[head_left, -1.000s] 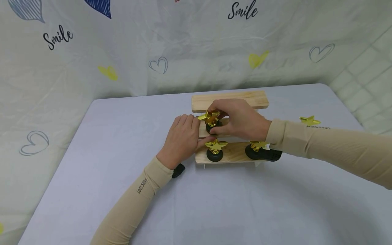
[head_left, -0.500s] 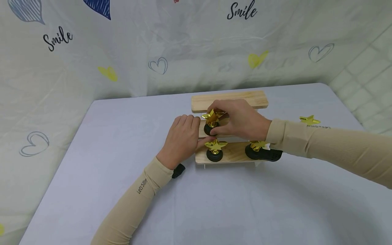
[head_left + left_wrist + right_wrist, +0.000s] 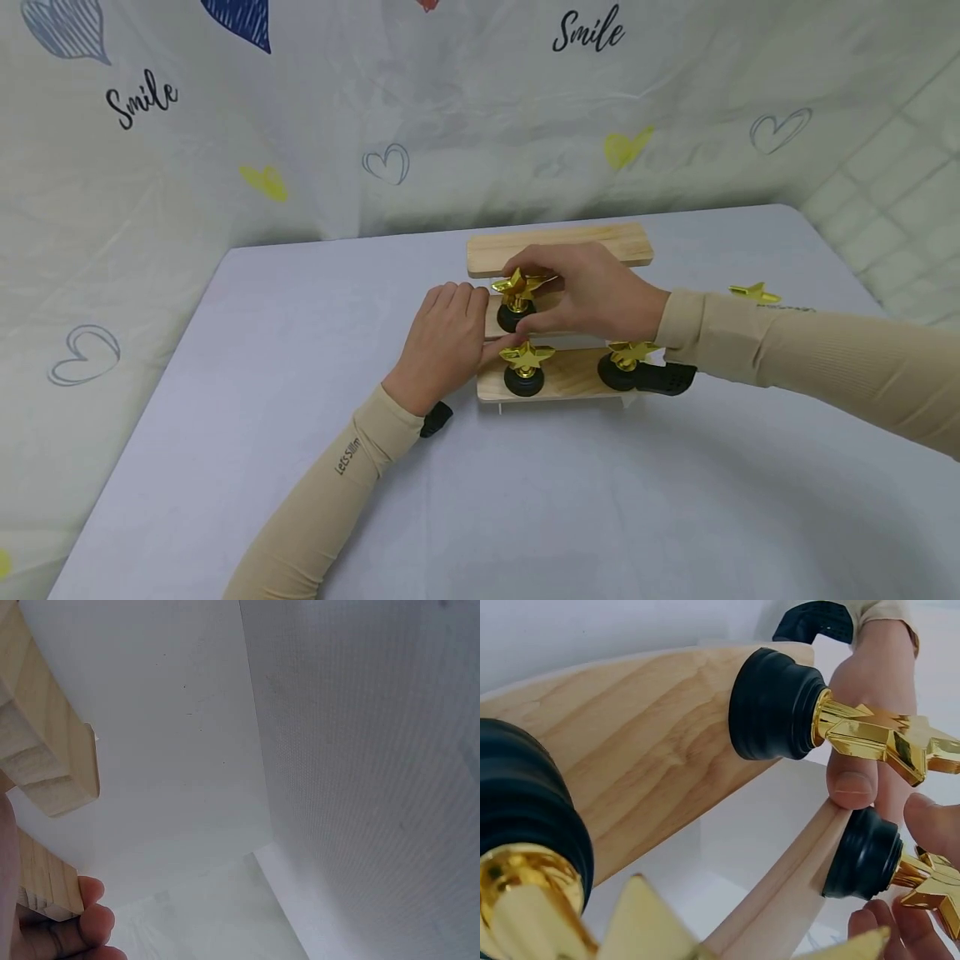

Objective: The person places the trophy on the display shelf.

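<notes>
In the head view, my right hand (image 3: 588,287) pinches a gold star trophy (image 3: 516,317) with a black round base. This trophy stands upright at the left end of the middle wooden shelf (image 3: 492,323). My left hand (image 3: 446,346) grips that shelf's left end; the left wrist view has its fingers (image 3: 95,926) curled round the wood. Two more star trophies stand on the front shelf (image 3: 573,375): the left trophy (image 3: 523,381) below my left thumb, the right trophy (image 3: 615,373) partly covered by my right wrist. In the right wrist view my right thumb (image 3: 934,825) is beside the held trophy's star.
The tiered stand's rear shelf (image 3: 491,258) rises behind my right hand. Beyond my right forearm, another gold star (image 3: 757,293) shows, its lower part hidden by the sleeve. A white cloth covers the table (image 3: 360,292), and a printed curtain (image 3: 480,100) hangs behind it.
The trophy in my right hand has shifted slightly left and nearer on the middle shelf, and its star has turned a little. My left hand has stayed on the shelf end.
</notes>
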The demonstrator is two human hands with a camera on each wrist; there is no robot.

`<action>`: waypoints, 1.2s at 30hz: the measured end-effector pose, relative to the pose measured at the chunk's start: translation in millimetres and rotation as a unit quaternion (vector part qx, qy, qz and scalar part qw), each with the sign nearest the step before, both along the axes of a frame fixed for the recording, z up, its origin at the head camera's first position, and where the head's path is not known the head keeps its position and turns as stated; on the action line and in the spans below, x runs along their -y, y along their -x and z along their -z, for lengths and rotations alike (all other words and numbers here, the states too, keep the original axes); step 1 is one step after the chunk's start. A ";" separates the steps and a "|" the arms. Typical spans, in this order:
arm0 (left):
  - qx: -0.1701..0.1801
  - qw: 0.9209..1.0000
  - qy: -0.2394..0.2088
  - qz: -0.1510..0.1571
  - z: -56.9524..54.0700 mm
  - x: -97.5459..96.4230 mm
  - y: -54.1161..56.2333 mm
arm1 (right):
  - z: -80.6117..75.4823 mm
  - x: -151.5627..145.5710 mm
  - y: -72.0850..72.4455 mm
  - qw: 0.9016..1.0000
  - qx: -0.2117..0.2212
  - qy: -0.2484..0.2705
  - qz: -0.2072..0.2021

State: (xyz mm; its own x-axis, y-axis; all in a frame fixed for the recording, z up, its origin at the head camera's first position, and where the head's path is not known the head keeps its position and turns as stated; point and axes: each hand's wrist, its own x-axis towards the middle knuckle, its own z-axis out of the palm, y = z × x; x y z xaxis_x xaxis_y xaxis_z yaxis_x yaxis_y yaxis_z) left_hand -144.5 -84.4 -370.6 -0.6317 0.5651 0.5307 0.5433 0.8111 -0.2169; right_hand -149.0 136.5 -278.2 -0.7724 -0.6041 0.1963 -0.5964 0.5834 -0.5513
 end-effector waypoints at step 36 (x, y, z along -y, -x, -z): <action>0.026 1.000 -0.010 0.011 -1.6 -3.4 -3.7 | -20.3 -34.5 -13.2 0.999 -0.001 0.044 0.004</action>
State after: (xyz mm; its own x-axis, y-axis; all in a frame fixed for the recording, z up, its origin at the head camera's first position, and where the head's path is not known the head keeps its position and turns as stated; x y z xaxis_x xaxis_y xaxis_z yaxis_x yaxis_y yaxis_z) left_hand -140.8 -81.1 -369.0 -0.6467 0.5686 0.5084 0.5711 0.8028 -0.1714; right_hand -135.8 171.1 -257.8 -0.7767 -0.5779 0.2507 -0.5933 0.5375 -0.5993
